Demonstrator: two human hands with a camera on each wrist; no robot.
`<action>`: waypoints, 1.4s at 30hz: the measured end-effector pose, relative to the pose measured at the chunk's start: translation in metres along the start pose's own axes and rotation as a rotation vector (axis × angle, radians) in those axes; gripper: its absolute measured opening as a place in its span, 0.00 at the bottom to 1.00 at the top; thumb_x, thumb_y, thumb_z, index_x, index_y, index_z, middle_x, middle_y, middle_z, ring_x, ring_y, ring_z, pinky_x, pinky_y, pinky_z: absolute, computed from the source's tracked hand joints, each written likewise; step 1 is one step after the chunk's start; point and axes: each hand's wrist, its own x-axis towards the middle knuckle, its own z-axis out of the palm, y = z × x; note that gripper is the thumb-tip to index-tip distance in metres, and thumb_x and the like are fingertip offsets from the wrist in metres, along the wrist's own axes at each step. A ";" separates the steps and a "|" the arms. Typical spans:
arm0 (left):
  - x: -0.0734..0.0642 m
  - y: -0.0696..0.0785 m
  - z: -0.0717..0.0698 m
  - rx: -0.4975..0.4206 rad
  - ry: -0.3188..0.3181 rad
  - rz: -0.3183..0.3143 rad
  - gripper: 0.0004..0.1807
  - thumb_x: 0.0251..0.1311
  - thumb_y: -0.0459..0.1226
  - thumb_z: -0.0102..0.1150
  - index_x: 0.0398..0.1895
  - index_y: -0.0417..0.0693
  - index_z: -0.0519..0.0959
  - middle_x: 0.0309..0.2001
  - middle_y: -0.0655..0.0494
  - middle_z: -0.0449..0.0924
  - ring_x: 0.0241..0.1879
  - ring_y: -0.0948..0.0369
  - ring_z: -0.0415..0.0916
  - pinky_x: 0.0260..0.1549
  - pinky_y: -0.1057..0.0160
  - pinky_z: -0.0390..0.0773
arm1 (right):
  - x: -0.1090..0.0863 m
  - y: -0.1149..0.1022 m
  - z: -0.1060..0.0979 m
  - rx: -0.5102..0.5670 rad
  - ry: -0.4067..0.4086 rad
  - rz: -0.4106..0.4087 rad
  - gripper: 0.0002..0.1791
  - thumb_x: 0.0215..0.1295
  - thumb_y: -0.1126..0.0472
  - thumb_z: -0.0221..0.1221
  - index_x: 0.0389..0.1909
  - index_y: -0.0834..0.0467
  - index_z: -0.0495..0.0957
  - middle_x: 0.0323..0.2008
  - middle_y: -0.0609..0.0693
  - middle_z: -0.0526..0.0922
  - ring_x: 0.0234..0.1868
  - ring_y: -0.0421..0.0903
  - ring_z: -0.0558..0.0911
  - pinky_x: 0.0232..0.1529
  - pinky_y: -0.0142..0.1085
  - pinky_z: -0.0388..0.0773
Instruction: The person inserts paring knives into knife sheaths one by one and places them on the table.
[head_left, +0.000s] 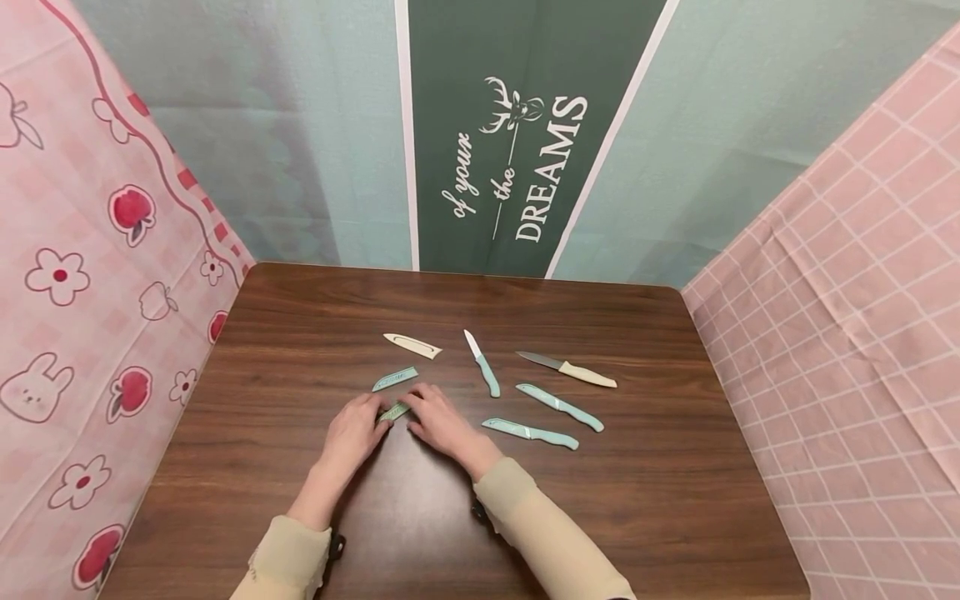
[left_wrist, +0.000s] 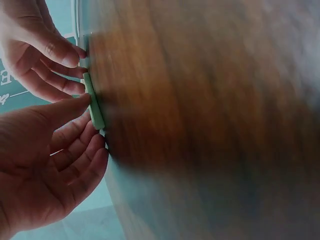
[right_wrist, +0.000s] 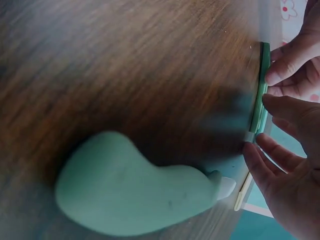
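Note:
Both hands meet over a green knife sheath (head_left: 395,412) low on the wooden table. My left hand (head_left: 356,429) holds its left end between thumb and fingers; in the left wrist view the left thumb lies along the green sheath (left_wrist: 95,107). At the other end, my right hand (head_left: 442,421) has its thumb and fingertips on the sheath. Just beyond the hands lies a light blue sheath (head_left: 394,379), and farther back a cream sheath (head_left: 413,345). A mint knife handle (right_wrist: 125,190) looms large in the right wrist view.
Right of the hands are a bare white-bladed knife (head_left: 483,367) with a blue handle and a cream-handled knife (head_left: 585,375) with a grey blade. Two light blue sheathed knives, a farther one (head_left: 558,407) and a nearer one (head_left: 531,434), lie alongside. Fabric curtains (head_left: 337,167) border the table (head_left: 637,500).

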 end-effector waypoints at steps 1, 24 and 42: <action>0.000 0.000 0.001 -0.003 0.006 0.002 0.11 0.53 0.33 0.73 0.38 0.43 0.81 0.38 0.47 0.83 0.40 0.46 0.82 0.39 0.46 0.80 | 0.000 0.000 0.000 -0.003 0.000 -0.004 0.21 0.66 0.61 0.64 0.60 0.55 0.77 0.56 0.52 0.79 0.57 0.48 0.77 0.62 0.38 0.74; 0.006 0.001 0.002 -0.062 -0.069 0.002 0.09 0.52 0.32 0.72 0.30 0.44 0.78 0.27 0.52 0.78 0.29 0.53 0.77 0.30 0.50 0.76 | 0.004 -0.004 0.009 -0.070 0.079 0.003 0.09 0.64 0.64 0.64 0.44 0.54 0.82 0.44 0.50 0.80 0.47 0.47 0.79 0.52 0.36 0.78; 0.006 0.004 -0.005 -0.139 -0.032 0.040 0.05 0.58 0.33 0.69 0.37 0.50 0.86 0.40 0.51 0.88 0.40 0.50 0.86 0.35 0.48 0.80 | -0.003 -0.001 -0.002 0.005 0.170 -0.009 0.05 0.67 0.64 0.61 0.40 0.55 0.84 0.38 0.48 0.83 0.43 0.46 0.82 0.47 0.36 0.80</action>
